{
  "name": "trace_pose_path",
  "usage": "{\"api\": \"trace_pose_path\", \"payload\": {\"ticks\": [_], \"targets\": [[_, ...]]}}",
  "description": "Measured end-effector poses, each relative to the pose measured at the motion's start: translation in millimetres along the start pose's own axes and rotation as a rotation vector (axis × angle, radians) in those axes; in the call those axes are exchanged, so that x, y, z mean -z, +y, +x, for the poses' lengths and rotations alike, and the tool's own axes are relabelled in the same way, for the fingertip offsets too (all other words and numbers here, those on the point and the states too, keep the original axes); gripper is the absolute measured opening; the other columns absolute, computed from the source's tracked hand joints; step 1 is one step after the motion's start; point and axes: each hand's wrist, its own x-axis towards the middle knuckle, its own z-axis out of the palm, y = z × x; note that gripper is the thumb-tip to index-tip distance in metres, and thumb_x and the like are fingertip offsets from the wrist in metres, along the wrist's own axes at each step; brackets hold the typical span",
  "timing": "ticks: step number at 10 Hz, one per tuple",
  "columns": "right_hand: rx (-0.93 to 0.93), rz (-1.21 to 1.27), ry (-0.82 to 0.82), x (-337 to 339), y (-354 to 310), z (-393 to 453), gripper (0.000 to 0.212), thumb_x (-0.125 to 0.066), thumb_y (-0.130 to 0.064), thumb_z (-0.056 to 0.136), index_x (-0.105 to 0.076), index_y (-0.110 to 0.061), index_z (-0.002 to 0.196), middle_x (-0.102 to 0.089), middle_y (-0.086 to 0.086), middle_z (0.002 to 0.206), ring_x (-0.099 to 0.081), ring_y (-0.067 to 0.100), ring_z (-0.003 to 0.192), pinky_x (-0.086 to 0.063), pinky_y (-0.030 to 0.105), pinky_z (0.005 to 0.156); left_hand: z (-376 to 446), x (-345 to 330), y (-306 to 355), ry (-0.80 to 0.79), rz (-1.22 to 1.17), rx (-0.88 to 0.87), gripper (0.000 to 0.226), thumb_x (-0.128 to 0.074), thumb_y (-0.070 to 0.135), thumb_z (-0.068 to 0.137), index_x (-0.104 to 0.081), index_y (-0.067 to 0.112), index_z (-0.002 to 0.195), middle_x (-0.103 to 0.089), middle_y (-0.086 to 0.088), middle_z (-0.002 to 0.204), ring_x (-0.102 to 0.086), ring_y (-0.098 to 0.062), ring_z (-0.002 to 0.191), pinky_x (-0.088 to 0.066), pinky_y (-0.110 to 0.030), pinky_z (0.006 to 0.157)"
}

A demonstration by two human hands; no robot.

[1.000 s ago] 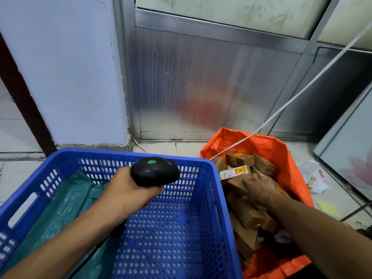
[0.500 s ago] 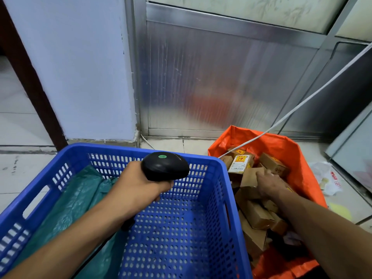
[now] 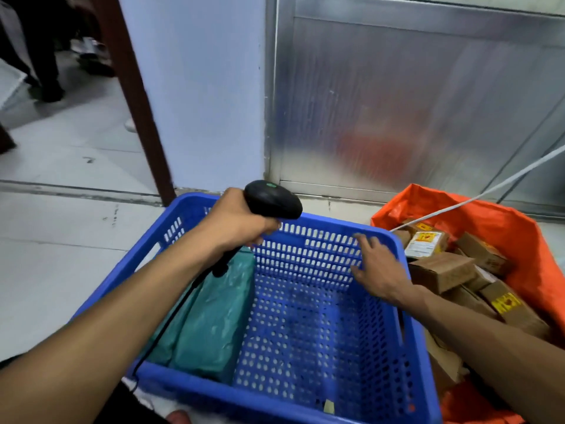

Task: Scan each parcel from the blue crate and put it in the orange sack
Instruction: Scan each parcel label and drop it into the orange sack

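The blue crate (image 3: 409, 347) stands in front of me with a green plastic-wrapped parcel (image 3: 211, 316) lying along its left side. My left hand (image 3: 235, 224) grips a black barcode scanner (image 3: 272, 198) above the crate's far rim, its cable trailing down. My right hand (image 3: 379, 267) hovers with spread fingers and nothing in it inside the crate by its right wall. The orange sack (image 3: 495, 215) stands to the right, holding several brown cardboard parcels (image 3: 440, 270).
A metal-panelled wall (image 3: 397, 102) and a pale pillar (image 3: 198, 87) stand behind. A white cord (image 3: 489, 191) runs diagonally over the sack. A dark door post (image 3: 137, 111) is at left, with tiled floor (image 3: 61, 240) and a person's legs beyond.
My right hand has left the parcels in the orange sack and moved left into the blue crate, holding nothing. My left hand with the scanner has risen toward the far rim. The view turned left.
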Motion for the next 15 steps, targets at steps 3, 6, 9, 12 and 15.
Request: {"api": "trace_pose_path", "payload": {"ticks": [3, 6, 9, 12, 15], "targets": [[-0.225, 0.399, -0.446, -129, -194, -54, 0.07, -0.06, -0.027, 0.088, -0.026, -0.024, 0.149, -0.017, 0.018, 0.157, -0.024, 0.042, 0.143, -0.037, 0.052, 0.111, 0, 0, -1, -0.041, 0.031, 0.014, 0.014, -0.08, 0.009, 0.079, -0.074, 0.006, 0.091, -0.069, -0.004, 0.067, -0.063, -0.015, 0.054, -0.058, -0.03, 0.062], [-0.288, 0.333, -0.593, -151, -294, -58, 0.085, -0.06, -0.034, 0.093, -0.004, -0.04, 0.157, 0.032, 0.027, 0.156, 0.013, 0.056, 0.144, -0.022, 0.075, 0.107, 7, 3, 1, -0.045, 0.047, -0.026, 0.018, -0.078, 0.015, 0.075, -0.073, 0.008, 0.091, -0.078, -0.014, 0.08, -0.074, -0.023, 0.068, -0.063, -0.047, 0.079], [-0.539, 0.434, -0.459, -217, -268, -44, 0.121, -0.062, -0.063, 0.071, 0.03, -0.044, 0.147, 0.017, 0.027, 0.159, 0.004, 0.059, 0.141, -0.009, 0.076, 0.106, 2, -5, 8, -0.086, 0.055, -0.071, 0.021, -0.08, 0.019, 0.074, -0.073, 0.015, 0.094, -0.074, -0.008, 0.074, -0.075, -0.023, 0.071, -0.064, -0.043, 0.078], [-0.867, 0.585, -0.479, -164, -212, -45, 0.14, -0.075, -0.058, 0.065, 0.034, -0.032, 0.148, -0.018, 0.023, 0.149, -0.031, 0.042, 0.135, -0.033, 0.054, 0.107, 6, -4, 3, -0.071, 0.055, -0.087, 0.018, -0.081, 0.018, 0.073, -0.073, 0.018, 0.089, -0.075, -0.007, 0.073, -0.074, -0.021, 0.064, -0.064, -0.044, 0.074], [-0.861, 0.892, -0.408, -161, -155, -42, 0.162, -0.082, -0.041, 0.027, 0.017, -0.033, 0.154, -0.025, 0.024, 0.146, -0.044, 0.041, 0.124, -0.047, 0.048, 0.102, 9, -12, 5, -0.103, 0.065, -0.08, 0.021, -0.08, 0.019, 0.072, -0.074, 0.015, 0.091, -0.076, -0.011, 0.075, -0.069, -0.02, 0.057, -0.064, -0.046, 0.073]]}}
